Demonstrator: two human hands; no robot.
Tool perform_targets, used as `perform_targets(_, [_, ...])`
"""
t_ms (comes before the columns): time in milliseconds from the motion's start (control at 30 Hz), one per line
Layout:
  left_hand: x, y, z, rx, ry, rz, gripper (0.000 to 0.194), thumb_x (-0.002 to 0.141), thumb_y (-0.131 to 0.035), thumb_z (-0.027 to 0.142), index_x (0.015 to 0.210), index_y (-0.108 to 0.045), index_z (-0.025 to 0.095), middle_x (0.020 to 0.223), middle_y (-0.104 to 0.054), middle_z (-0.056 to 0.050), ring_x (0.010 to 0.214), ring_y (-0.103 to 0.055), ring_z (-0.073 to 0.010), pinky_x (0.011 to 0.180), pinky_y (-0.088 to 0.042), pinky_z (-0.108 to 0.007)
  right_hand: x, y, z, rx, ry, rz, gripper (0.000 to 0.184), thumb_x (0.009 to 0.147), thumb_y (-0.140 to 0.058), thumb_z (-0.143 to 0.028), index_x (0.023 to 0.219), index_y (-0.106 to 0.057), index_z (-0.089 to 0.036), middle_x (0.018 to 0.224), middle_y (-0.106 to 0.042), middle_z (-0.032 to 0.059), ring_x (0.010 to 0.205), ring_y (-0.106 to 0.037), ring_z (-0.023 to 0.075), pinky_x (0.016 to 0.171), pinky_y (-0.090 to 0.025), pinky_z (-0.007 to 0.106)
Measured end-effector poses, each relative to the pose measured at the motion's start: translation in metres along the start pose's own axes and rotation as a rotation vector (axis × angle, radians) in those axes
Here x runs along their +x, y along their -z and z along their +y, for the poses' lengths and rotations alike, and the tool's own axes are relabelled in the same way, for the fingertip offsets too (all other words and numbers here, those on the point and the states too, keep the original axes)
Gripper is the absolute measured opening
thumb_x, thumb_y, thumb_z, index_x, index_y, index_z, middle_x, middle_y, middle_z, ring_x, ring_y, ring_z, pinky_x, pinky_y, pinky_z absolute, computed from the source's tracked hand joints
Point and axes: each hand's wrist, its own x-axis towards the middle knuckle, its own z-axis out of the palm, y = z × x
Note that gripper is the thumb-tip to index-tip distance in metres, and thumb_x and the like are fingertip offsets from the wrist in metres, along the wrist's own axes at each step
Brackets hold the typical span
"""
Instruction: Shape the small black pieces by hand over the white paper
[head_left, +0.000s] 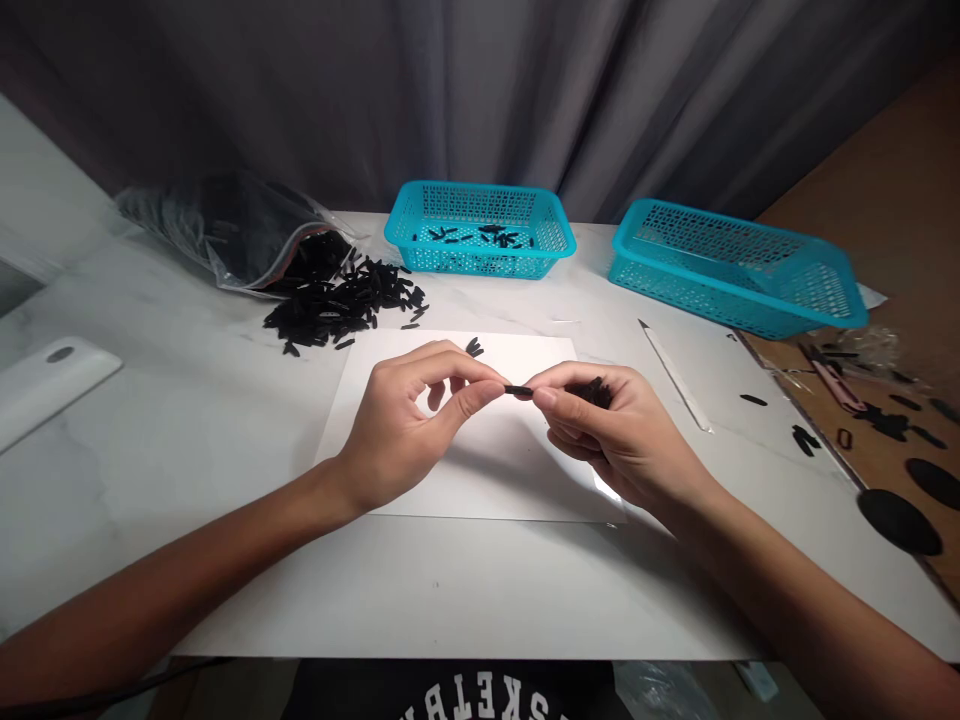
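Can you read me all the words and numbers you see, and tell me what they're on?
"SKET": white letters, upside down, on the black clothing at the bottom edge; the letters around them are cut off or unclear.
Small dark mark near the right blue basket: too small to read.
Grey oval on the white object at far left: no letters can be made out.
I can't read any numbers.

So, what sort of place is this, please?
Probably a home workspace for handwork with small parts, though I cannot be sure. A dark curtain hangs behind the marble-patterned table, where black pieces spill from a clear plastic bag and two turquoise perforated baskets stand.
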Motion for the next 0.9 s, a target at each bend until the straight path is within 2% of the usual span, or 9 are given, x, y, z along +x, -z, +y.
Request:
perform_targets(133, [0.000,0.001,0.001,-0.122,0.140,-0.042,0.010,0.089,-0.068,0.022,0.081,-0.074,0.020,0.078,-0.073,-0.001,0.072,-0.064,-0.0131,0.058,-0.049,-0.024,0.000,-0.001,-0.001,0.021,-0.023,0.005,0.017,0.079,-0.081,-0.032,0.079,-0.075,-0.016,0.052,-0.035,-0.0068,0.045,-0.022,0.0041,0.041,-0.013,0.023])
perform_targets(267, [0.000,0.002,-0.001,-0.277,0.269,-0.146,0.015,0.092,-0.065,0.026,0.081,-0.073,0.020,0.076,-0.070,-0.001,0.070,-0.063,-0.0126,0.061,-0.049,-0.024,0.000,0.000,-0.001,0.055,-0.047,-0.027,0.015,0.080,-0.080,-0.030,0.078,-0.075,-0.016,0.053,-0.033,-0.0070,0.045,-0.022,0.0037,0.041,-0.013,0.022])
perform_targets(400, [-0.002,0.001,-0.004,-0.393,0.322,-0.220,0.017,0.093,-0.064,0.029,0.082,-0.072,0.020,0.077,-0.068,-0.003,0.070,-0.061,-0.0128,0.060,-0.049,-0.024,-0.001,0.000,-0.001,0.082,-0.055,-0.057,0.011,0.082,-0.079,-0.028,0.080,-0.076,-0.017,0.051,-0.031,-0.0077,0.045,-0.021,0.0036,0.041,-0.014,0.022])
perform_targets(733, [0.000,0.002,-0.001,-0.445,0.279,-0.233,0.020,0.090,-0.067,0.036,0.080,-0.070,0.018,0.079,-0.069,-0.003,0.072,-0.063,-0.0131,0.061,-0.050,-0.024,-0.002,-0.002,-0.002,0.091,-0.051,-0.090,0.008,0.081,-0.080,-0.024,0.080,-0.077,-0.017,0.050,-0.034,-0.0077,0.044,-0.024,0.0031,0.041,-0.015,0.021])
perform_targets(800, [0.000,0.001,-0.004,-0.382,0.268,-0.216,0.019,0.091,-0.066,0.033,0.080,-0.070,0.018,0.078,-0.069,-0.002,0.073,-0.062,-0.0124,0.063,-0.050,-0.023,-0.001,-0.001,0.000,0.093,-0.052,-0.083,0.010,0.080,-0.080,-0.026,0.080,-0.076,-0.017,0.051,-0.034,-0.0079,0.044,-0.024,0.0030,0.041,-0.015,0.021])
perform_targets(900, [0.000,0.000,-0.020,-0.122,0.157,-0.092,0.014,0.092,-0.066,0.028,0.082,-0.070,0.019,0.080,-0.069,-0.001,0.074,-0.061,-0.0119,0.062,-0.046,-0.023,0.002,0.002,0.004,0.071,-0.081,-0.017,0.014,0.080,-0.081,-0.029,0.082,-0.076,-0.016,0.053,-0.032,-0.0082,0.045,-0.023,0.0026,0.042,-0.015,0.021])
